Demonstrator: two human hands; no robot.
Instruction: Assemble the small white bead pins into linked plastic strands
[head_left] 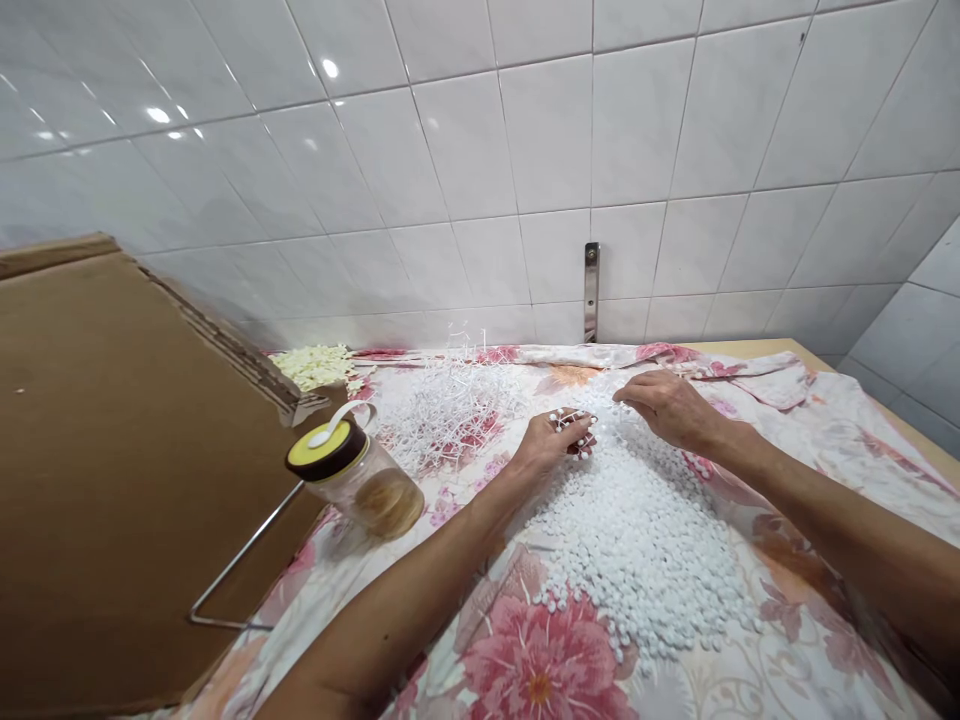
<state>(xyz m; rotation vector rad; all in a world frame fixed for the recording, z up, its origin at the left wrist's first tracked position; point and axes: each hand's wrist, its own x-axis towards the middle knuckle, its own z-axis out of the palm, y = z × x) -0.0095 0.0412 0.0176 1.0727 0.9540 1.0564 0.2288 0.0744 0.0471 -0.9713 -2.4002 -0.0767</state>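
My left hand (559, 438) is closed around a white plastic sprue (576, 422) with small round white pieces at its tips. Just to the right, my right hand (664, 405) is held in a pinch over the far end of a heap of small white round pieces (645, 540). Whatever is between its fingertips is too small to make out. The heap spreads over a flowered cloth (540, 655) below both hands. Left of my hands lies a tangled pile of thin white sprues (442, 410) without visible round pieces.
A clear jar (382, 495) with a yellow and brown lid and some brown contents stands at left. Beside it are a big cardboard box (112, 450) and a bent metal rod (247, 550). Pale yellow pieces (311, 366) lie behind. A tiled wall (555, 140) with a metal bracket (592, 290) closes the back.
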